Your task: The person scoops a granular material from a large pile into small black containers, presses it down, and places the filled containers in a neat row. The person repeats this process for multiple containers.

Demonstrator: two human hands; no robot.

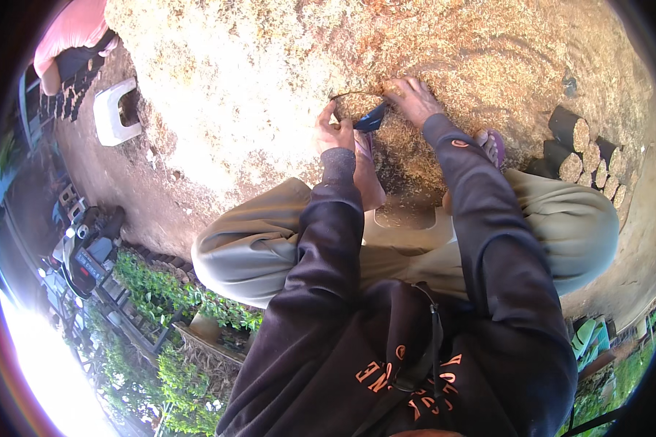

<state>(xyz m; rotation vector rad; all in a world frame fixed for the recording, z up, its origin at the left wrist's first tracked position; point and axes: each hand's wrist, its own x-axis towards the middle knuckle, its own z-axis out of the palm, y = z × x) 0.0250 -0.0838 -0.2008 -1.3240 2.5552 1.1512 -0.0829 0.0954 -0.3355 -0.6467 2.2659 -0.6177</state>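
A black plastic bag (373, 117) is held by its mouth between my two hands, low over a heap of loose straw-coloured husk (317, 49). My left hand (334, 130) pinches the near left side of the rim. At the opposite side, the fingers of my right hand (414, 101) grip the rim's edge, close against the husk. The mouth forms a wide, thin loop with husk showing through it. How full the bag is cannot be seen. My sandalled feet rest on either side of the bag, below my wrists.
Several black bags packed with husk (579, 139) lie right of my foot. A white plastic stool (115, 114) stands at left, near a person in a pink top (76, 30) and more black bags (76, 93). A motorbike (82, 257) and green plants (169, 289) are lower left.
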